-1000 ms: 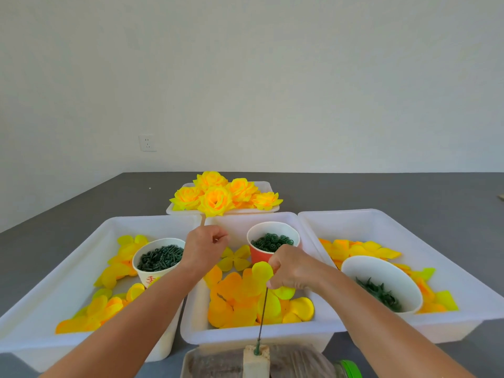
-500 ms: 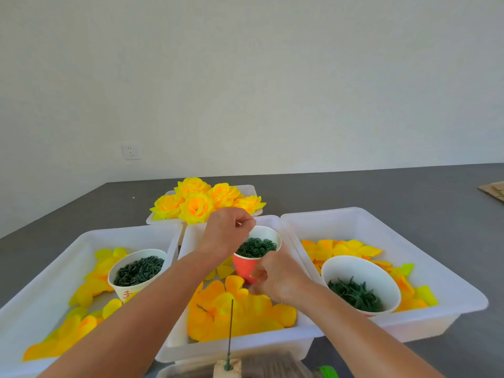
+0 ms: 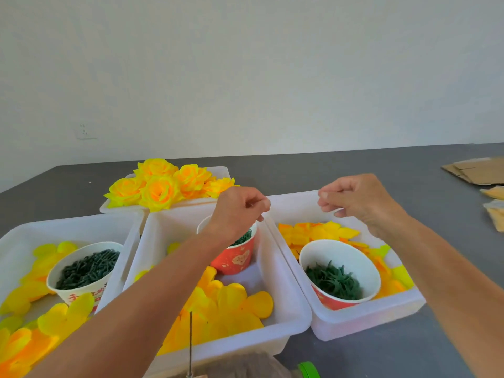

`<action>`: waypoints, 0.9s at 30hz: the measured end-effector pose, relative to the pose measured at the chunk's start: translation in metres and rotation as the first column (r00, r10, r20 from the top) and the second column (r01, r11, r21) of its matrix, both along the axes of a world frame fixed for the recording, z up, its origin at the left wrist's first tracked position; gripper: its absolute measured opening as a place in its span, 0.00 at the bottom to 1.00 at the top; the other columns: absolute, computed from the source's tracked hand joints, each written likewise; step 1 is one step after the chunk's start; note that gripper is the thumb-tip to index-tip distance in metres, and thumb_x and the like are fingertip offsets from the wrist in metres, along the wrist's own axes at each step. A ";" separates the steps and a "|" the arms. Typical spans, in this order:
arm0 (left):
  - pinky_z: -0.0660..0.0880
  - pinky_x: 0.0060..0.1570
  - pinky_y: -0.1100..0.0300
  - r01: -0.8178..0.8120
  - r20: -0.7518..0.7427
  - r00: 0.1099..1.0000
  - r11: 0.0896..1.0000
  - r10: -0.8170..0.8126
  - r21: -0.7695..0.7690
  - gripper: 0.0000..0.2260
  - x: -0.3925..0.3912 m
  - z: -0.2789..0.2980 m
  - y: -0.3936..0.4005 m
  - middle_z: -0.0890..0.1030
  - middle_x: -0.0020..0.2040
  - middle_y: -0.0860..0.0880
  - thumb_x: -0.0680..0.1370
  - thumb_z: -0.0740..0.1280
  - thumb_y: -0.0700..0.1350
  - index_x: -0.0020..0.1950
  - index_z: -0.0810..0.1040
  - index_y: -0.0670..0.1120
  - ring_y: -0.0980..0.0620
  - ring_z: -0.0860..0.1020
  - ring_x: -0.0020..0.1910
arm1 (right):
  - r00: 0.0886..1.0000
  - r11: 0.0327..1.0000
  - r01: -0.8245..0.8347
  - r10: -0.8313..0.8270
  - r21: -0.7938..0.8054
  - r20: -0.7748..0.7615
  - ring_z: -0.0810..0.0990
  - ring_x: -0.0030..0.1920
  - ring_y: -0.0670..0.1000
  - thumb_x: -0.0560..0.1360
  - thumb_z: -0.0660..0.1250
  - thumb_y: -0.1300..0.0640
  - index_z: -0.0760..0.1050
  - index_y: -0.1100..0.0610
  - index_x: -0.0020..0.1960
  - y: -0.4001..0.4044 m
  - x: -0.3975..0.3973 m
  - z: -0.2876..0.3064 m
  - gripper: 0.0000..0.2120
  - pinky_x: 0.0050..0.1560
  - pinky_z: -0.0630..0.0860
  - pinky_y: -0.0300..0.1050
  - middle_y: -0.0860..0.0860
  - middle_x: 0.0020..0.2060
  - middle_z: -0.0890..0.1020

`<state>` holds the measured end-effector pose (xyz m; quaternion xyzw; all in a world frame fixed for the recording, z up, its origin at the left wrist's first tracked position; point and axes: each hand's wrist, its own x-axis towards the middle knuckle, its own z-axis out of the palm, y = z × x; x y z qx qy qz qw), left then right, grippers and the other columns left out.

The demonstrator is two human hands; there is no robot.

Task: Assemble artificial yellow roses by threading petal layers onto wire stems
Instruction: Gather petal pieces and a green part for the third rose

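Both hands hang raised over the tubs – left hand above the red cup, right hand above the right tub – fingers curled in pinches; whether either holds anything I cannot tell. The wire stem stands bare by the petals: a layer likely goes on next

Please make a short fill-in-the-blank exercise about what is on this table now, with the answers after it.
1. The finished yellow roses lie in the tray ____ from the person.
2. The red cup stands in the ____ tray.
3. The bare wire stem stands ____.
4. The table is ____ in colour.

Answers: farthest; middle; upright; grey
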<state>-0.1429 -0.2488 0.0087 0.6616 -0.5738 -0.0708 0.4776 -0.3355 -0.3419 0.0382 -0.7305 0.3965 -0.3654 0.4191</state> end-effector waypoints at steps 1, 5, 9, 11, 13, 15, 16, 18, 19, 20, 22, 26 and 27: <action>0.72 0.34 0.68 0.008 0.013 1.000 1.000 -0.008 -0.001 0.05 -0.002 0.001 -0.002 0.81 0.35 0.45 0.75 0.67 0.37 0.42 0.81 0.37 0.59 0.77 0.29 | 0.999 1.000 0.015 -0.014 0.019 -0.029 0.80 0.33 0.47 0.73 0.70 0.63 0.80 0.62 0.43 -0.007 -0.002 -0.003 0.01 0.35 0.75 0.37 0.54 0.35 0.83; 0.71 0.33 0.71 0.044 0.022 0.999 0.999 -0.043 -0.026 0.05 -0.009 -0.005 -0.003 0.78 0.32 0.50 0.75 0.67 0.36 0.41 0.81 0.37 0.61 0.76 0.27 | 0.963 0.997 0.059 -0.046 0.042 -0.264 0.80 0.39 0.53 0.73 0.69 0.64 0.80 0.62 0.42 -0.023 0.003 -0.017 0.02 0.40 0.76 0.44 0.60 0.41 0.83; 0.72 0.35 0.70 0.023 0.057 0.998 1.000 -0.022 -0.020 0.05 -0.010 -0.018 -0.001 0.79 0.33 0.47 0.75 0.67 0.37 0.41 0.82 0.38 0.56 0.77 0.29 | 0.760 0.993 -0.109 0.054 -0.045 -0.648 0.77 0.41 0.53 0.72 0.69 0.61 0.81 0.64 0.51 -0.030 0.021 -0.026 0.10 0.39 0.74 0.40 0.57 0.41 0.81; 0.71 0.37 0.70 0.002 0.092 0.996 1.000 -0.001 -0.014 0.05 -0.010 -0.020 -0.001 0.81 0.35 0.46 0.75 0.67 0.38 0.42 0.82 0.39 0.54 0.78 0.31 | 0.612 0.974 -0.196 0.031 -0.114 -0.790 0.78 0.45 0.53 0.72 0.71 0.55 0.81 0.64 0.53 -0.031 0.035 -0.030 0.14 0.44 0.74 0.43 0.58 0.47 0.82; 0.71 0.39 0.68 -0.016 0.135 0.991 1.000 0.015 0.001 0.05 -0.011 -0.021 0.000 0.82 0.36 0.47 0.76 0.67 0.39 0.43 0.82 0.41 0.53 0.78 0.33 | 0.542 0.961 -0.223 -0.020 -0.167 -0.840 0.79 0.50 0.56 0.69 0.74 0.52 0.80 0.63 0.50 -0.037 0.049 -0.038 0.16 0.48 0.75 0.46 0.57 0.47 0.82; 0.71 0.42 0.66 -0.018 0.170 0.985 1.000 0.014 0.019 0.05 -0.011 -0.025 0.002 0.83 0.39 0.48 0.76 0.67 0.40 0.44 0.83 0.42 0.52 0.79 0.36 | 0.503 0.960 -0.194 -0.078 -0.200 -0.861 0.77 0.45 0.55 0.66 0.76 0.52 0.74 0.60 0.39 -0.045 0.057 -0.045 0.14 0.40 0.74 0.44 0.53 0.37 0.77; 0.70 0.41 0.66 -0.015 0.184 0.983 1.000 0.009 0.027 0.06 -0.011 -0.026 0.003 0.83 0.40 0.47 0.76 0.67 0.40 0.45 0.83 0.42 0.52 0.79 0.37 | 0.480 0.965 -0.165 -0.102 -0.203 -0.872 0.75 0.42 0.54 0.66 0.76 0.53 0.70 0.57 0.37 -0.047 0.058 -0.048 0.16 0.38 0.72 0.43 0.51 0.34 0.73; 0.66 0.38 0.69 -0.011 0.219 0.976 0.999 0.002 0.037 0.06 -0.009 -0.029 0.004 0.84 0.40 0.47 0.76 0.67 0.41 0.45 0.83 0.42 0.54 0.77 0.36 | 0.441 0.970 -0.123 -0.135 -0.209 -0.887 0.72 0.36 0.51 0.67 0.75 0.56 0.66 0.57 0.37 -0.052 0.055 -0.055 0.16 0.34 0.69 0.41 0.50 0.32 0.69; 0.64 0.37 0.71 -0.012 0.233 0.972 0.999 0.004 0.034 0.06 -0.008 -0.029 0.004 0.84 0.40 0.47 0.76 0.67 0.42 0.45 0.83 0.43 0.56 0.75 0.35 | 0.438 0.969 -0.113 -0.151 -0.220 -0.886 0.70 0.33 0.49 0.68 0.73 0.58 0.65 0.57 0.36 -0.055 0.052 -0.060 0.15 0.31 0.67 0.40 0.50 0.32 0.68; 0.62 0.36 0.72 -0.015 0.244 0.970 1.000 0.008 0.028 0.06 -0.007 -0.030 0.004 0.84 0.40 0.47 0.76 0.67 0.42 0.45 0.83 0.43 0.57 0.74 0.34 | 0.442 0.967 -0.100 -0.167 -0.233 -0.881 0.68 0.31 0.47 0.69 0.71 0.60 0.64 0.56 0.35 -0.058 0.049 -0.064 0.15 0.28 0.64 0.39 0.50 0.31 0.68; 0.62 0.36 0.73 -0.019 0.259 0.966 1.000 0.015 0.012 0.06 -0.006 -0.029 0.004 0.84 0.40 0.48 0.76 0.67 0.42 0.44 0.83 0.43 0.57 0.73 0.34 | 0.463 0.960 -0.075 -0.205 -0.268 -0.862 0.66 0.30 0.46 0.70 0.68 0.62 0.62 0.54 0.32 -0.062 0.045 -0.069 0.16 0.28 0.62 0.38 0.50 0.31 0.67; 0.62 0.37 0.72 -0.030 0.281 0.959 1.000 0.027 0.008 0.07 -0.006 -0.029 0.003 0.84 0.40 0.48 0.76 0.67 0.43 0.45 0.83 0.44 0.57 0.73 0.34 | 0.492 0.963 -0.141 -0.133 -0.229 -0.860 0.73 0.36 0.48 0.69 0.72 0.59 0.72 0.57 0.35 -0.060 0.047 -0.066 0.09 0.33 0.70 0.38 0.51 0.36 0.74; 0.62 0.37 0.72 -0.032 0.288 0.957 0.999 0.027 0.012 0.07 -0.006 -0.029 0.002 0.84 0.41 0.48 0.76 0.66 0.43 0.45 0.84 0.44 0.57 0.73 0.34 | 0.501 0.963 -0.174 -0.094 -0.207 -0.860 0.78 0.43 0.51 0.67 0.74 0.57 0.77 0.59 0.42 -0.060 0.049 -0.065 0.08 0.40 0.75 0.40 0.54 0.42 0.77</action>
